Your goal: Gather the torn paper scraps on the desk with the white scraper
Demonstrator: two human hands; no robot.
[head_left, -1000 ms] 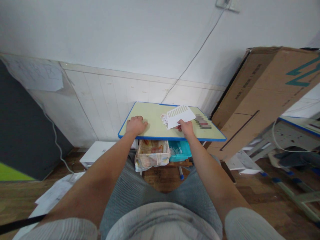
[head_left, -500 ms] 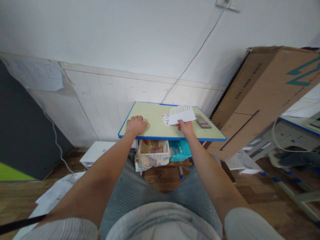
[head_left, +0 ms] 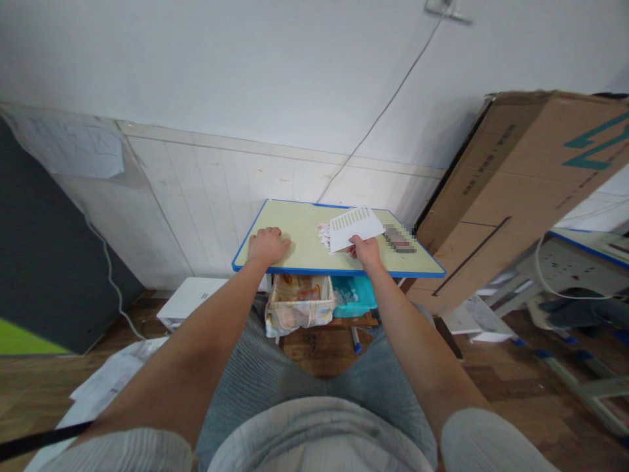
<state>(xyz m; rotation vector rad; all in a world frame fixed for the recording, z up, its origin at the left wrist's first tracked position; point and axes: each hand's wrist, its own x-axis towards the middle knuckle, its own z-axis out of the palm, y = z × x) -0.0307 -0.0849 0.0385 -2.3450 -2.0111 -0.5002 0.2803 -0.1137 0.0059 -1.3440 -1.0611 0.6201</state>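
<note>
My right hand pinches the near edge of a white card with a row of slots along its far side. The card is held over the right half of the small yellow desk with a blue rim. Small whitish-pink paper scraps lie on the desktop, partly beneath the card's left edge. My left hand rests on the desk's left part, fingers spread a little and holding nothing. Right of the card lies a blurred-out object whose kind I cannot make out.
Under the desktop are a cloth-lined basket and a turquoise bin. A tall cardboard box leans at the right. A white box stands on the floor at left. A cable runs down the wall behind the desk.
The white card has turned slightly counterclockwise in my right hand, its left end shifting nearer to me. My left hand has stayed put.
</note>
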